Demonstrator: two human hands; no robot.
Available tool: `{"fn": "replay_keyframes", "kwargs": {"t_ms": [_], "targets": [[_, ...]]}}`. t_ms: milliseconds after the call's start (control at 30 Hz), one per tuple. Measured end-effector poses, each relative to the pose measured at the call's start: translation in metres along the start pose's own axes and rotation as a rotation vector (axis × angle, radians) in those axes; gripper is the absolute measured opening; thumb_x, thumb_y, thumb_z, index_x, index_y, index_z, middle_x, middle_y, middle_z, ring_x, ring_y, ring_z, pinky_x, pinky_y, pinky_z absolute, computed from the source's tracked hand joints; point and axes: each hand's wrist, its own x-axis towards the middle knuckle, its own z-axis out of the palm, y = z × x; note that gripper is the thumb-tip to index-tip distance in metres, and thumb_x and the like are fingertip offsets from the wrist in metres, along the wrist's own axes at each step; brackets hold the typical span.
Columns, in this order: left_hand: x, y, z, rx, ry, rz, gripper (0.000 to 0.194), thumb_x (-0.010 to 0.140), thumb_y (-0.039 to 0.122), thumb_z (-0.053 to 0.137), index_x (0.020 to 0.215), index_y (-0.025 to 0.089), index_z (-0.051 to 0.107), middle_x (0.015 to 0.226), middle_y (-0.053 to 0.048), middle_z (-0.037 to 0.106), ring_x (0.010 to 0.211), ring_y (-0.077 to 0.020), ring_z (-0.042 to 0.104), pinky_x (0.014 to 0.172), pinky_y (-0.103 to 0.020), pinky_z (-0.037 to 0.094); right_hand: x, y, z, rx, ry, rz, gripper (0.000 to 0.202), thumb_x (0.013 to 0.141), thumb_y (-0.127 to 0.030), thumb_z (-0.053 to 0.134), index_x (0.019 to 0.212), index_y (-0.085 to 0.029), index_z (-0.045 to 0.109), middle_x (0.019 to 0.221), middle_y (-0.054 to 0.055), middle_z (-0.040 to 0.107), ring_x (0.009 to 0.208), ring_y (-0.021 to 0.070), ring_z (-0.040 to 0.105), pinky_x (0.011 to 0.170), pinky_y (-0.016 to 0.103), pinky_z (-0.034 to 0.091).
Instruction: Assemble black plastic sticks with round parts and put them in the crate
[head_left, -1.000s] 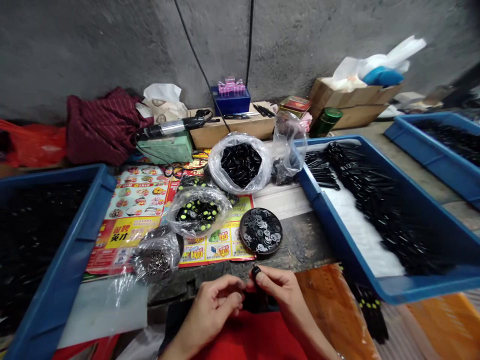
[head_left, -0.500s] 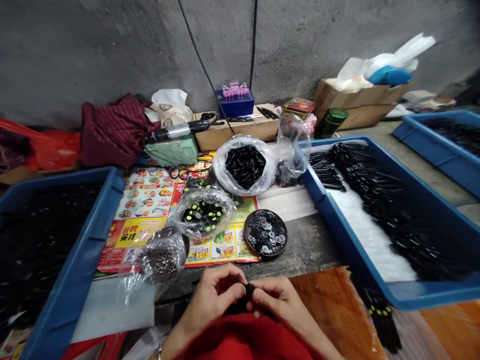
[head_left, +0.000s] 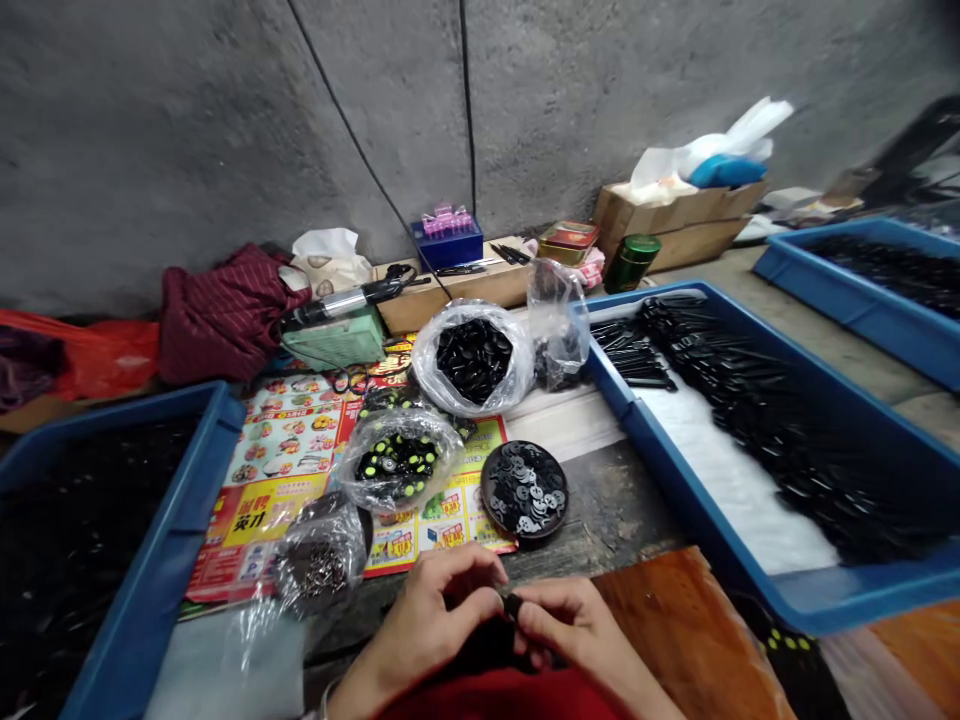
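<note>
A small black part (head_left: 512, 605) is pinched between my two hands, low in the middle; its exact kind is too small to tell. My left hand (head_left: 446, 610) is closed, thumb and forefinger meeting at the part's left side. From the other side, my right hand (head_left: 570, 622) grips the part with its fingers curled. Just beyond the hands stands a round dark dish (head_left: 487, 515) with flat black and grey pieces. To its left, an open plastic bag (head_left: 450, 450) holds black pieces with yellow-green dots, and another bag (head_left: 289, 570) contains small metal parts.
A large plastic bag (head_left: 525, 365) of glossy black pieces sits behind the dish. Blue trays (head_left: 637, 425) with long black parts flank the right, and another blue bin (head_left: 176, 490) stands left. A power screwdriver (head_left: 337, 305) rests on a green box (head_left: 341, 340) near the wall.
The camera view has shifted and tilted, so the bench appears lower and further left. Both hands stay together on the black part, which now looks more tilted.
</note>
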Motion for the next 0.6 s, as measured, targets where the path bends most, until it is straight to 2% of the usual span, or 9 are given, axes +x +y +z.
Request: {"fn": "replay_keyframes", "kwargs": {"t_ms": [67,133,167,233,300,400,500,600], "targets": [[0.012,0.01,-0.016,0.153,0.066,0.155,0.013,0.081,0.013,0.062,0.09,0.02,0.069,0.083,-0.003,0.071,0.076,-0.0189,0.062,0.071,-0.027,0.048,0.0,-0.014,-0.007,-0.257,0.048,-0.136,0.041,0.09,-0.041,0.056,0.063,-0.014,0.072,0.053,0.001,0.06,0.045,0.0108,0.052,0.045,0.021,0.039],[0.034,0.023,-0.038,0.314,0.181,0.362,0.02,0.085,0.015,0.06,0.103,0.022,0.066,0.099,-0.006,0.07,0.092,-0.0221,0.062,0.086,-0.033,0.047,0.006,-0.036,-0.016,-0.529,0.098,-0.318,0.031,0.092,-0.031,0.055,0.072,-0.016,0.074,0.06,0.004,0.066,0.056,0.0158,0.06,0.054,0.024,0.044],[0.048,0.029,-0.05,0.406,0.216,0.464,0.023,0.086,0.013,0.058,0.106,0.022,0.064,0.103,-0.007,0.069,0.098,-0.0233,0.06,0.09,-0.036,0.046,0.012,-0.049,-0.021,-0.63,0.111,-0.405,0.026,0.093,-0.027,0.054,0.081,-0.017,0.075,0.07,0.007,0.071,0.064,0.0177,0.064,0.059,0.025,0.047],[0.079,0.036,-0.074,0.604,0.267,0.593,0.027,0.085,0.008,0.053,0.109,0.019,0.063,0.112,-0.009,0.067,0.11,-0.0247,0.055,0.1,-0.043,0.04,0.031,-0.077,-0.031,-0.803,0.118,-0.553,0.022,0.093,-0.02,0.051,0.091,-0.018,0.073,0.107,0.011,0.072,0.084,0.0205,0.068,0.073,0.027,0.05],[0.106,0.037,-0.092,0.78,0.27,0.606,0.029,0.083,0.006,0.053,0.109,0.016,0.061,0.118,-0.011,0.063,0.115,-0.0257,0.051,0.104,-0.045,0.038,0.058,-0.1,-0.042,-0.996,0.16,-0.63,0.022,0.092,-0.015,0.051,0.092,-0.019,0.072,0.131,0.011,0.061,0.085,0.0202,0.069,0.075,0.029,0.05],[0.126,0.026,-0.102,0.826,0.275,0.595,0.022,0.081,0.004,0.053,0.097,0.015,0.062,0.1,-0.01,0.066,0.101,-0.0255,0.056,0.093,-0.043,0.046,0.101,-0.116,-0.056,-1.235,0.236,-0.627,0.019,0.088,-0.011,0.055,0.088,-0.017,0.072,0.135,0.01,0.058,0.082,0.0199,0.069,0.072,0.029,0.05],[0.124,0.012,-0.1,0.834,0.297,0.591,0.018,0.085,0.006,0.05,0.095,0.015,0.062,0.096,-0.01,0.065,0.098,-0.0253,0.057,0.09,-0.043,0.048,0.127,-0.111,-0.068,-1.303,0.273,-0.615,0.017,0.087,-0.011,0.058,0.082,-0.017,0.073,0.122,0.008,0.066,0.072,0.0166,0.068,0.066,0.027,0.048],[0.116,0.005,-0.095,0.829,0.302,0.594,0.022,0.088,0.007,0.045,0.098,0.015,0.062,0.099,-0.011,0.066,0.101,-0.0246,0.057,0.092,-0.042,0.048,0.134,-0.099,-0.075,-1.278,0.285,-0.624,0.018,0.088,-0.01,0.057,0.083,-0.017,0.073,0.118,0.007,0.066,0.065,0.0133,0.065,0.065,0.026,0.047]]}}
